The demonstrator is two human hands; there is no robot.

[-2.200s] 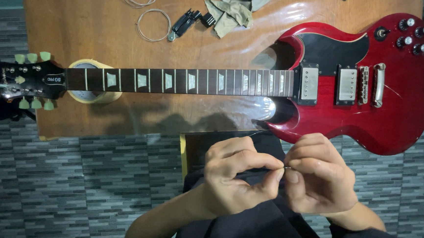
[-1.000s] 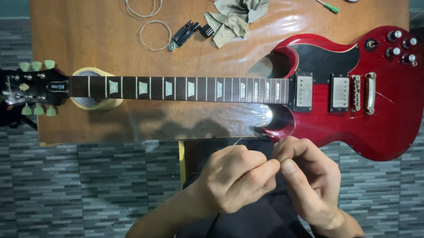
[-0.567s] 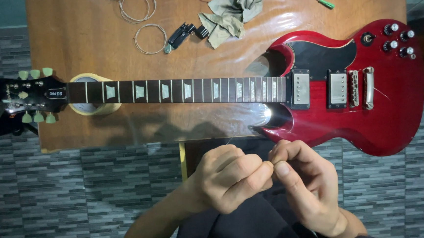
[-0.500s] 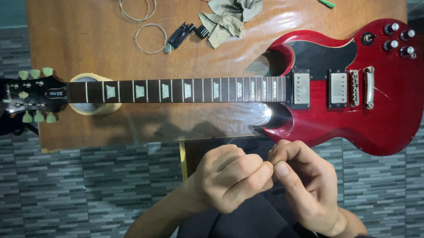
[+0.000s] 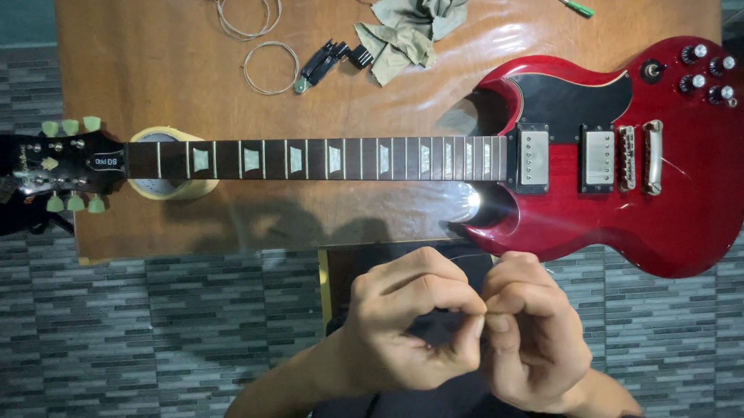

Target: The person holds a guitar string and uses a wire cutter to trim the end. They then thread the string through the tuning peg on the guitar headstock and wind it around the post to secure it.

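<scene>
A single head-worn camera looks almost straight down from above the seated person, facing the far edge of the wooden surface (image 5: 165,67) at the top of the frame. It sits near enough that the red electric guitar (image 5: 559,163) spans nearly the full width, with both hands close below and grey tiled floor (image 5: 140,352) beneath.

No packages, labels, signs, screens.
</scene>
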